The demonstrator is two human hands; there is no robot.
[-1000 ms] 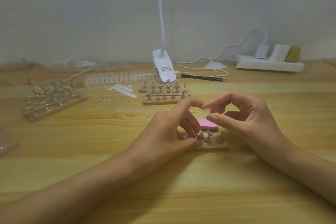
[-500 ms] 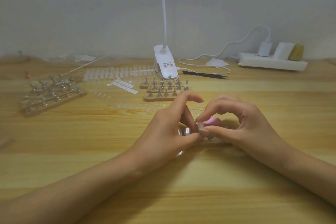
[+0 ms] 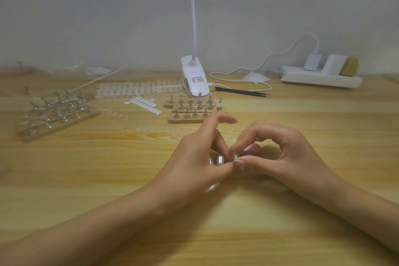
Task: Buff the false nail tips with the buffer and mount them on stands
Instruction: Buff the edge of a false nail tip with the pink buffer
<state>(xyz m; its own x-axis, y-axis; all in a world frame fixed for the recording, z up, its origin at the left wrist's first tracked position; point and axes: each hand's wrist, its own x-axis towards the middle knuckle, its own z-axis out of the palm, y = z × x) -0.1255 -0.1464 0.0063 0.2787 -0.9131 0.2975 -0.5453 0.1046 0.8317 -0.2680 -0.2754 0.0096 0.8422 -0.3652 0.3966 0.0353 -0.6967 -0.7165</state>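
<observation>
My left hand (image 3: 194, 162) and right hand (image 3: 280, 153) meet at the table's middle, thumb tips touching. A small clear nail tip (image 3: 235, 155) is pinched between my right thumb and forefinger, right at a stand peg. Curled around the near stand strip, my left hand mostly hides it, with its forefinger raised. Two mounted clear tips (image 3: 220, 160) show between my left fingers. The pink buffer (image 3: 253, 148) lies on the table just behind my hands.
Wooden stand strips with metal pegs (image 3: 195, 112) sit behind my hands, more stands (image 3: 58, 114) at far left. A white clip lamp (image 3: 195, 81), nail tip rows (image 3: 138, 89), adhesive tabs (image 3: 143, 104), black tweezers (image 3: 241, 92) and a power strip (image 3: 321, 77) lie at the back.
My right hand has come down and left with the nail tip, from above the stand onto a peg. My left hand has closed in over the stand, now hiding it.
</observation>
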